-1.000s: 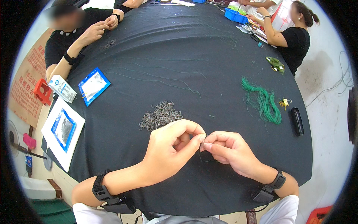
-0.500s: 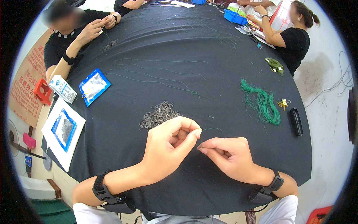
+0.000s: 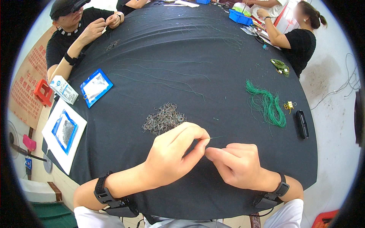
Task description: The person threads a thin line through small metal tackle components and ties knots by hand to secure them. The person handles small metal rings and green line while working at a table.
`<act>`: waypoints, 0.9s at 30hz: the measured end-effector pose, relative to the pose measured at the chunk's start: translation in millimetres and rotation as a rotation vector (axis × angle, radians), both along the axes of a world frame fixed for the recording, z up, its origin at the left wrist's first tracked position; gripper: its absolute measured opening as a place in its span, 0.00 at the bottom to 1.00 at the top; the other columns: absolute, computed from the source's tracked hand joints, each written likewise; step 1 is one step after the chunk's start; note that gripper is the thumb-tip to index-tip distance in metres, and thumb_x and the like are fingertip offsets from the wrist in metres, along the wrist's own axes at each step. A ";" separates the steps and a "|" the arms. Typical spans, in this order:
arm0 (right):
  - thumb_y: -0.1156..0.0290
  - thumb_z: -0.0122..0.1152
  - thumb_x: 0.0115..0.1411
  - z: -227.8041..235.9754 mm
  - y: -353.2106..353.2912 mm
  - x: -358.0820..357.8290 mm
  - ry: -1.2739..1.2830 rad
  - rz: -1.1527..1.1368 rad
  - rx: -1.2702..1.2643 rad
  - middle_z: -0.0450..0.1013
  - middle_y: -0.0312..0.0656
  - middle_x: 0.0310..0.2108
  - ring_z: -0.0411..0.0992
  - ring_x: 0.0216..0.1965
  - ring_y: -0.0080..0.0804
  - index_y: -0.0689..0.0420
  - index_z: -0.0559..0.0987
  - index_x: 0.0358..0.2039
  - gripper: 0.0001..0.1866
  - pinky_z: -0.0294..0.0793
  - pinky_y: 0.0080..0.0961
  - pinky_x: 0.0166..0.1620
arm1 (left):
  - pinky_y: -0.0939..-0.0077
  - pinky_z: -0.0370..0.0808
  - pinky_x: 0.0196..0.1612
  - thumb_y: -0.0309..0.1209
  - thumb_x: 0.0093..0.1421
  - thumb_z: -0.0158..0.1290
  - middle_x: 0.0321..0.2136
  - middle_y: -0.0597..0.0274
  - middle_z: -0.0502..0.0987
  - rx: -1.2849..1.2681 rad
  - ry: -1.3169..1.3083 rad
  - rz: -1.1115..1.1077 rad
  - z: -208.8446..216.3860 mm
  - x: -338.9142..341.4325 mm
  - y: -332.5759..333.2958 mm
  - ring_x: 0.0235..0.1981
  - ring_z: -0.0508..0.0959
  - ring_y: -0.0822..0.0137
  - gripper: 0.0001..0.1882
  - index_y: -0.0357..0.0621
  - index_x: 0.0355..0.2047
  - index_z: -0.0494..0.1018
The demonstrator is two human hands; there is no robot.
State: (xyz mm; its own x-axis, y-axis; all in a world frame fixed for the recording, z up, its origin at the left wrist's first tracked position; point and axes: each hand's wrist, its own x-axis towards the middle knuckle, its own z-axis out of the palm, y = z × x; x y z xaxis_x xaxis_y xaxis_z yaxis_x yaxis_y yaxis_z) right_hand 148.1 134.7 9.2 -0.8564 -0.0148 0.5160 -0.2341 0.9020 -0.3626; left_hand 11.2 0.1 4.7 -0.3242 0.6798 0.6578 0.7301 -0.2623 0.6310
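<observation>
Over the near part of the black-clothed table, my left hand point(image 3: 173, 154) pinches a short piece of thin green thread point(image 3: 218, 137), whose free end sticks out to the right of the fingertips. Whatever else lies inside that pinch is hidden. My right hand point(image 3: 237, 165) is closed just beside it, thumb and forefinger pressed together close under the left fingertips. What the right fingers hold is too small to make out. Just beyond my left hand lies a loose pile of small dark metal hooks point(image 3: 165, 117). A bundle of green thread point(image 3: 268, 104) rests farther right.
Several single strands point(image 3: 163, 81) stretch across the cloth point(image 3: 235, 95). At left are a blue packet point(image 3: 96, 88), a small white box point(image 3: 64, 89) and a white board point(image 3: 72, 152). Yellow clips point(image 3: 289, 105) and a black case point(image 3: 302, 124) sit right. Other people work around the table.
Both hands have shifted slightly right and nearer each other. My left fingers now hide less of the hook pile, and less thread shows beyond them. My right fingers have curled in more.
</observation>
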 end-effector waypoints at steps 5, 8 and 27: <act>0.76 0.62 0.40 6.3 -2.0 2.8 0.031 -0.015 0.151 0.66 0.32 0.14 0.66 0.15 0.26 0.55 0.78 0.33 0.15 0.64 0.23 0.16 | 0.72 0.73 0.28 0.16 0.49 0.56 0.27 0.55 0.74 0.006 0.062 0.009 0.8 -0.4 -0.5 0.26 0.76 0.59 0.09 0.35 0.30 0.70; 0.76 0.64 0.41 13.4 -1.6 4.7 0.074 -0.042 0.187 0.65 0.30 0.13 0.63 0.13 0.23 0.54 0.79 0.32 0.14 0.61 0.21 0.15 | 0.84 0.59 0.16 0.16 0.50 0.56 0.27 0.61 0.75 0.040 0.081 0.005 -2.6 -2.6 1.8 0.13 0.62 0.80 0.07 0.36 0.30 0.72; 0.75 0.69 0.43 15.6 2.0 5.1 0.117 -0.073 0.114 0.61 0.30 0.10 0.60 0.10 0.22 0.55 0.81 0.32 0.12 0.57 0.21 0.13 | 0.84 0.59 0.16 0.15 0.50 0.56 0.27 0.60 0.75 0.052 0.079 -0.006 -2.4 -2.5 1.9 0.14 0.62 0.79 0.08 0.35 0.31 0.72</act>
State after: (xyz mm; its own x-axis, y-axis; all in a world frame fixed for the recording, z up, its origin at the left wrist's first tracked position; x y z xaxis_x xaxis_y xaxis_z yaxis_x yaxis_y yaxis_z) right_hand 153.3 136.7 24.8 -0.7918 -0.0185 0.6104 -0.2009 0.9518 -0.2317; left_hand 8.7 1.9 2.3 -0.2662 0.6459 0.7156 0.7753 -0.2976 0.5570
